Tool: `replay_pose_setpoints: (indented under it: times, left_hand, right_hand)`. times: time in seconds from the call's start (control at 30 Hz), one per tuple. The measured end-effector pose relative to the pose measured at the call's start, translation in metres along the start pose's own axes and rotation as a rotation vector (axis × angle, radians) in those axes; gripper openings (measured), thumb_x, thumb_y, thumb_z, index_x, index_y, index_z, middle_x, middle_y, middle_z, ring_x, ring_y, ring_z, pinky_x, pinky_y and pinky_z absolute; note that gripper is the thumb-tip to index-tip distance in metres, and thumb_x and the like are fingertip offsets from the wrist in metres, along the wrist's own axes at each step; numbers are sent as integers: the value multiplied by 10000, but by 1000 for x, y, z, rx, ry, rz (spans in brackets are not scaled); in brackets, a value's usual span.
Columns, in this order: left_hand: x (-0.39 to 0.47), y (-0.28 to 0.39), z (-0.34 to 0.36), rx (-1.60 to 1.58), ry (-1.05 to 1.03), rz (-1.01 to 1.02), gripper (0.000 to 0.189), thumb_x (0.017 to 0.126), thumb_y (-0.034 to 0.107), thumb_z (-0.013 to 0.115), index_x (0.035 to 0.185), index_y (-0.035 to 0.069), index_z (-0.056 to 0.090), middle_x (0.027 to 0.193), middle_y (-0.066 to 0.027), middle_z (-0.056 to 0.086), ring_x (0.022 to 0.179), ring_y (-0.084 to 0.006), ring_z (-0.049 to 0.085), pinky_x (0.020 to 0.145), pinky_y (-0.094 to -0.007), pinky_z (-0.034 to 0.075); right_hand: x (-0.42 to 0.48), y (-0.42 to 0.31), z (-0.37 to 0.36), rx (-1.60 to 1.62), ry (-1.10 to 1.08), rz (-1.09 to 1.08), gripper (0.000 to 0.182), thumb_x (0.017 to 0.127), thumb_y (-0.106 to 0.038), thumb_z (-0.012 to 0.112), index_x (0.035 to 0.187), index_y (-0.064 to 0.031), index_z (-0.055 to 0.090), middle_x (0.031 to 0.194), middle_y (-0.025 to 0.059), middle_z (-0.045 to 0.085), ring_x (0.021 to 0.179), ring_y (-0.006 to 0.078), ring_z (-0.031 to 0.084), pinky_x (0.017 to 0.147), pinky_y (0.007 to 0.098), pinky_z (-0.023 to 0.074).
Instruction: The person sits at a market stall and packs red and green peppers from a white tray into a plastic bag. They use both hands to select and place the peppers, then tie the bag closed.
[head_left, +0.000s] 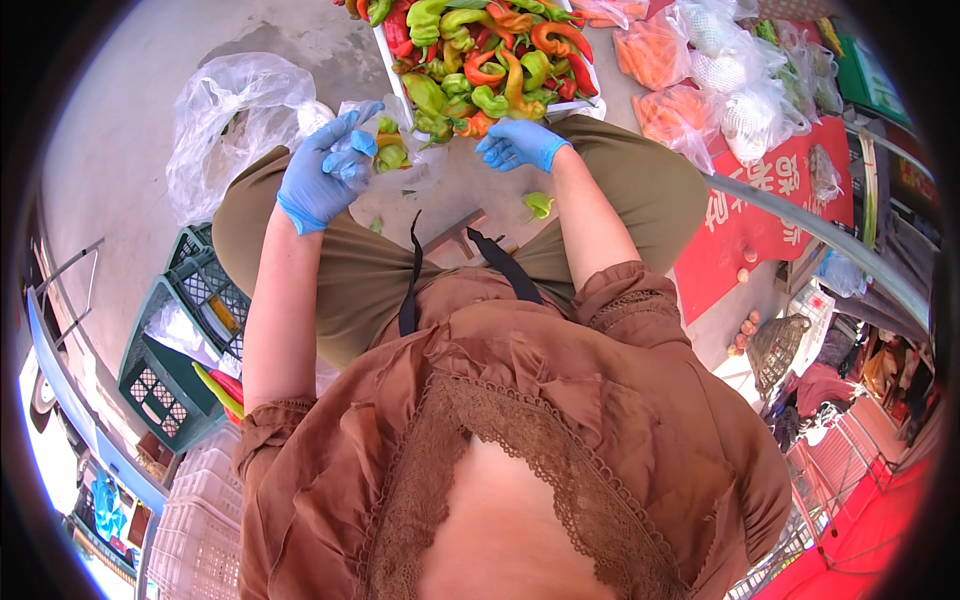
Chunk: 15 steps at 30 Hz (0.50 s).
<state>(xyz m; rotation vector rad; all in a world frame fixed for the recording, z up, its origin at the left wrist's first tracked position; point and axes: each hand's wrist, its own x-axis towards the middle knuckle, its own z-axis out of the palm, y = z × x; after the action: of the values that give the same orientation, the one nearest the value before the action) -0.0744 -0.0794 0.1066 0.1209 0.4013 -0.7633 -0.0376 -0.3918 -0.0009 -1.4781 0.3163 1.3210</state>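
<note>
My left hand (328, 169), in a blue glove, grips the bunched edge of a clear plastic bag (424, 166). Green and yellow peppers (391, 154) show inside the bag, just right of that hand. A white crate (395, 73) at the top centre is heaped with red, orange and green peppers (480, 67). At the crate's near edge is my right hand (521, 144), also gloved in blue, its fingers curled close to an orange pepper (475, 125). Whether those fingers touch the pepper cannot be told.
A large crumpled plastic bag (232, 124) lies on the left, above green plastic crates (169, 360). One green pepper (538, 205) is on the ground between my legs. Bagged carrots (675, 112) lie at the right, near a red banner (765, 217) and a metal rail (817, 225).
</note>
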Motion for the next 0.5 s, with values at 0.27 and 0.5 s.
replay_pose_setpoints:
  times: [0.27, 0.5]
  left_hand:
    - [54, -21, 5, -129, 160, -270, 342, 916, 139, 411, 1234, 16, 419, 807, -145, 532, 491, -37, 358, 436, -138, 345]
    - [114, -38, 9, -86, 294, -390, 318, 918, 175, 415, 1222, 86, 439, 836, -183, 553, 516, -63, 429, 445, -171, 390]
  right_hand:
    - [79, 147, -46, 336, 569, 292, 317, 852, -318, 415, 968, -121, 636, 879, 87, 620, 732, 203, 566, 680, 334, 460]
    - [72, 212, -34, 254, 973, 696, 757, 603, -346, 721, 1270, -131, 435, 1369, 197, 283, 1177, 345, 431, 915, 420, 430]
